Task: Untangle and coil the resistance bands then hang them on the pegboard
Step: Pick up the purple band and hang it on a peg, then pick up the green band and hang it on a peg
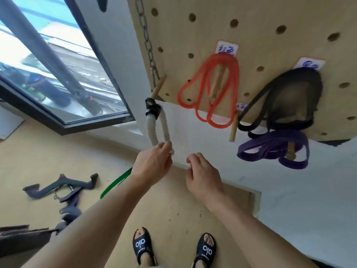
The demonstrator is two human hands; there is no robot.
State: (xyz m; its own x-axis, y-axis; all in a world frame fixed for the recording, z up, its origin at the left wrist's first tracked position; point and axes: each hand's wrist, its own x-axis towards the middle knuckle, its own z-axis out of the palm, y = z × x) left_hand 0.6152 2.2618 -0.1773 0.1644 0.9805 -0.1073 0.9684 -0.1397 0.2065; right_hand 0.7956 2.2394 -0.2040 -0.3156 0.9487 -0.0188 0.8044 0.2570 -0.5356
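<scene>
Judging from my feed, I'm mostly done: red band (209, 89), black band (286, 97) and purple band (274, 149) hang on the pegboard (270, 20), my left hand (152, 163) pinches the grey band (158, 126) looped on the nine-o'clock peg (158, 87), my right hand (202, 175) hangs loosely curled, holding nothing, and a green band (116, 182) lies on the floor (173, 209).

Single head-worn view — looking steeply down, facing the pegboard (251, 26) closely, wide-angle, floor (173, 209) below

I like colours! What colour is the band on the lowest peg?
Purple band, head view.
</scene>
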